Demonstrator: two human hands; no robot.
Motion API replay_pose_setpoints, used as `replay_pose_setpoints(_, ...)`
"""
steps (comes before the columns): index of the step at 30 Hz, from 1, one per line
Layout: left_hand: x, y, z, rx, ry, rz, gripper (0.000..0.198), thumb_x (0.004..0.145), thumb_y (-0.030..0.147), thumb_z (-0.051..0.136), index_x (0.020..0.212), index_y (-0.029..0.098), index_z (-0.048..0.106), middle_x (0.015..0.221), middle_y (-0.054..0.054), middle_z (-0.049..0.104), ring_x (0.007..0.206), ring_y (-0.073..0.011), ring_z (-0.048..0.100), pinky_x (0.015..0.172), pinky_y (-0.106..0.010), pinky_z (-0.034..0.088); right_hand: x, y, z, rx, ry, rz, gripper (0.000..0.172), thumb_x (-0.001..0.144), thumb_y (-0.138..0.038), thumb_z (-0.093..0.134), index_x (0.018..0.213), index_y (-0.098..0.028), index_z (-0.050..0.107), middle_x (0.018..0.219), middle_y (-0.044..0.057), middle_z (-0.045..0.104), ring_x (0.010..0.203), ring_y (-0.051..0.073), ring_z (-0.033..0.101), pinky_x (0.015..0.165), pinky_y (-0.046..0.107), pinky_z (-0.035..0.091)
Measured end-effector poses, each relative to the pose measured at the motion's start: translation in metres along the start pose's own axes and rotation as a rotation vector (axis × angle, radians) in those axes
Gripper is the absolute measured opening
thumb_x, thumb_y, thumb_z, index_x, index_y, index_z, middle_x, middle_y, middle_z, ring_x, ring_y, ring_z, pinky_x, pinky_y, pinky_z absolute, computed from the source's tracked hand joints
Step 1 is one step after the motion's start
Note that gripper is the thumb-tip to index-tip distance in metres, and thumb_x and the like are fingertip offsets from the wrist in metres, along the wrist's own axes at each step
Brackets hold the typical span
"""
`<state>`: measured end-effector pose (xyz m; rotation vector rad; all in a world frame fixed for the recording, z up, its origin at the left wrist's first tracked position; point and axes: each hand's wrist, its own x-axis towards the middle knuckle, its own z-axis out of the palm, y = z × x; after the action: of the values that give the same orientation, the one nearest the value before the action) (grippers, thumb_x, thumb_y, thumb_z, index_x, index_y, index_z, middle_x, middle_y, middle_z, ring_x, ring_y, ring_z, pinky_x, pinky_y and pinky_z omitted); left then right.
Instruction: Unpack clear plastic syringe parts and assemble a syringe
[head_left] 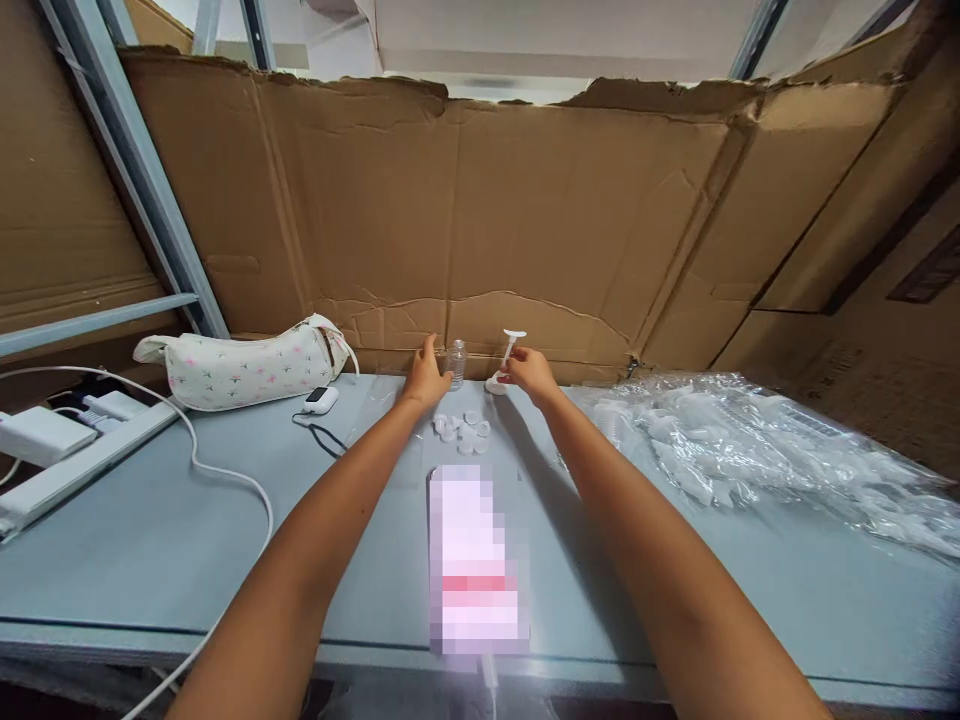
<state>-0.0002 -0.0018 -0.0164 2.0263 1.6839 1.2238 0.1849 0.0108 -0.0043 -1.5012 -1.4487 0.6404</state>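
- left hand (424, 380): fingers curled beside one small clear bottle (455, 362), upright at the table's far edge; whether they touch it is unclear.
- right hand (531, 372): pinched closed on one white pump stem (510, 352), held tilted.
- small white caps (463, 428): loose cluster between the forearms; count unclear.
- one floral pouch (247, 366), one white cable (225, 480), and a heap of clear plastic bags (750, 445) on the grey table (150, 540).
- cardboard wall (480, 220) behind.
- flat item (474, 560) near the front edge: blurred out.

Packing workshop: cardboard walls (525, 220), bagged plastic parts (750, 440), metal racks (142, 180).
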Motion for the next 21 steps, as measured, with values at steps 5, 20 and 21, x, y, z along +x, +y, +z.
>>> replay_pose_setpoints(5, -0.018, 0.008, -0.012, -0.049, -0.015, 0.087, 0.064, 0.08, 0.017, 0.06, 0.139, 0.018, 0.034, 0.133, -0.018, 0.048, 0.107, -0.0231, 0.06, 0.096, -0.038, 0.044, -0.029, -0.015, -0.052, -0.444, 0.072, 0.003, 0.034, 0.088, -0.023, 0.053, 0.117, -0.009, 0.063, 0.114, 0.016, 0.066, 0.105, 0.024, 0.064, 0.086, 0.031, 0.048)
replay_pose_setpoints(20, -0.117, 0.038, -0.074, 0.429, -0.171, 0.574, 0.032, 0.088, 0.025, 0.05, 0.119, 0.021, 0.057, 0.119, -0.008, 0.065, 0.109, -0.0268, 0.06, 0.091, -0.043, 0.044, -0.094, 0.02, -0.109, -1.017, 0.011, 0.273, 0.051, 0.075, -0.053, 0.063, 0.105, -0.012, 0.068, 0.107, 0.022, 0.068, 0.1, 0.035, 0.065, 0.075, 0.041, 0.05)
replay_pose_setpoints(21, -0.118, 0.033, -0.075, 0.431, -0.153, 0.585, 0.03, 0.089, 0.025, 0.049, 0.117, 0.02, 0.058, 0.116, -0.008, 0.066, 0.106, -0.0264, 0.061, 0.089, -0.042, 0.045, -0.094, 0.022, -0.108, -1.01, 0.018, 0.255, 0.052, 0.075, -0.051, 0.065, 0.109, -0.012, 0.067, 0.107, 0.022, 0.068, 0.1, 0.035, 0.065, 0.074, 0.041, 0.05)
